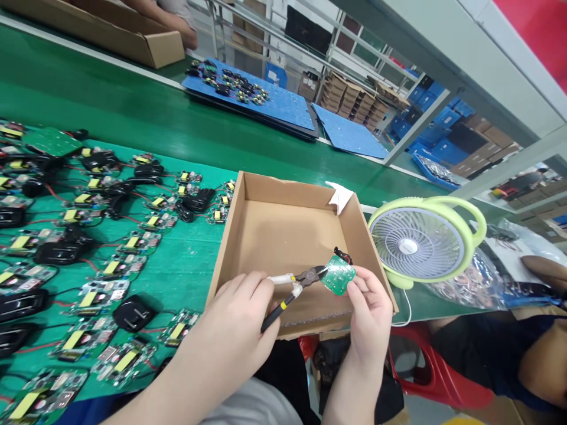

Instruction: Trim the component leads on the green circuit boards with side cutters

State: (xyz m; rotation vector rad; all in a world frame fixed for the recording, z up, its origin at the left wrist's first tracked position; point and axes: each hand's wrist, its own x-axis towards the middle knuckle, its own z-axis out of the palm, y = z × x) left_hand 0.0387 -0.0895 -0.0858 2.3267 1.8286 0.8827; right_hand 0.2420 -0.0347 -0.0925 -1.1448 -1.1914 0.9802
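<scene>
My left hand [245,321] is wrapped round the handles of a pair of cutting pliers [305,277], one handle pale, the other black with a yellow band. The jaws touch the left edge of a green circuit board [338,276]. Pinched between thumb and fingers, that board is in my right hand [370,301], its soldered side facing up. A small black part [342,255] shows just behind the board. Both hands are over the near side of an open cardboard box [283,192], whose bare bottom is visible.
Many circuit boards with black plugs and wires [84,236] cover the green bench at left. A green fan [420,242] stands right of the box. Behind lies a blue sheet [283,109] bearing more boards. Other people sit at right and stand at the far side.
</scene>
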